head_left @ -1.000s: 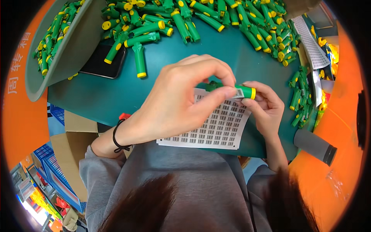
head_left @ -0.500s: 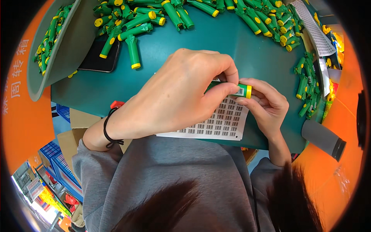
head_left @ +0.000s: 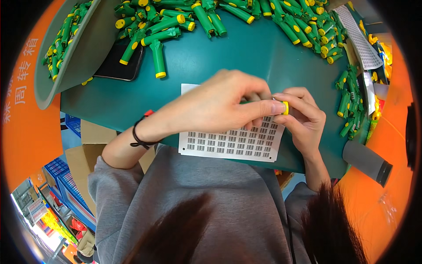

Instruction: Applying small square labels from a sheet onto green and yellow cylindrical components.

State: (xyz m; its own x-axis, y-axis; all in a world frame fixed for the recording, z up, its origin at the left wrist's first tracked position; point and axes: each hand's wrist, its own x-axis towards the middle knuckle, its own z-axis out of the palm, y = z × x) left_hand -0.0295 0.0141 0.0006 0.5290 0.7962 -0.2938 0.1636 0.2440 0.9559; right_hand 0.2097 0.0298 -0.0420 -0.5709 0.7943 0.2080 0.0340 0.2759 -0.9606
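Note:
A small green tube with a yellow end (head_left: 285, 108) is held between my two hands over a white sheet of barcode labels (head_left: 206, 148). My left hand (head_left: 233, 103), a black band on its wrist, is closed round the tube's body, which it mostly hides. Its thumb lies along the tube, the tip close to the yellow end. My right hand (head_left: 305, 116) pinches the tube by that yellow end with thumb and fingers. The label sheet lies flat on the dark green table, partly under my left hand.
Many similar green tubes (head_left: 167, 35) lie heaped along the far side, with more (head_left: 349, 99) at the right edge. A grey bin of tubes (head_left: 90, 53) and a black phone (head_left: 121, 64) are at the left. A grey cylinder (head_left: 367, 162) lies at the right; cardboard boxes (head_left: 96, 134) stand below.
My left hand has drawn back a little toward me, and its thumb has slid along the tube to the yellow end, covering the small label that showed there. My right hand keeps its pinch.

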